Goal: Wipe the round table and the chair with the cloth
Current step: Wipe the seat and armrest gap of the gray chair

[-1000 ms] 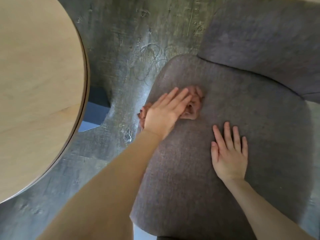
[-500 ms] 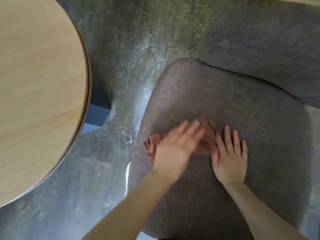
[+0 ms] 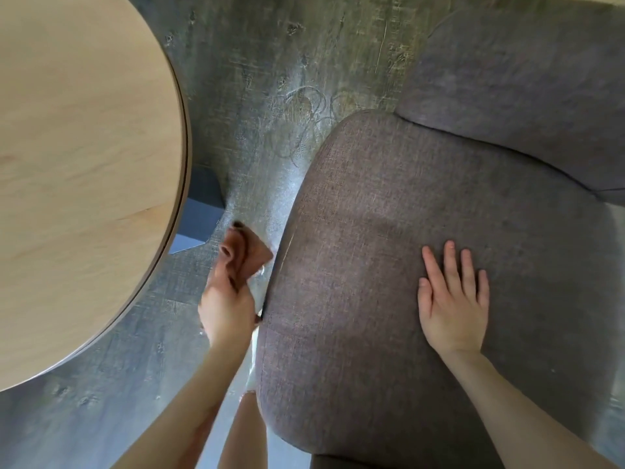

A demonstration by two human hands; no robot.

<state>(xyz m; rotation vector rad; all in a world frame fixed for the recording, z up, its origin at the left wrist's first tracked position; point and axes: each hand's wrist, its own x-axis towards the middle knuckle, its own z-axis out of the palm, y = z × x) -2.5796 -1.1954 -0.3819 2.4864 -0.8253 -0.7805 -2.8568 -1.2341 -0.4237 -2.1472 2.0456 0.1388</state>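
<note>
— Two surfaces to wipe, and we can't tell from here which is finished; neither the table (image 3: 84,157) at upper left nor the chair (image 3: 389,265) at right shows wet streaks.

— Where's our cloth (image 3: 244,257)?

— Bunched, pinkish-brown, off the seat's left edge over the floor (image 3: 270,62). Our left hand (image 3: 227,313) has its fingers curled round it. Our right hand (image 3: 453,306) lies flat on the seat, fingers straight and slightly spread.

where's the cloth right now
In the head view the cloth is gripped in the left hand, off the chair seat's left edge, over the floor beside the round table.
</note>
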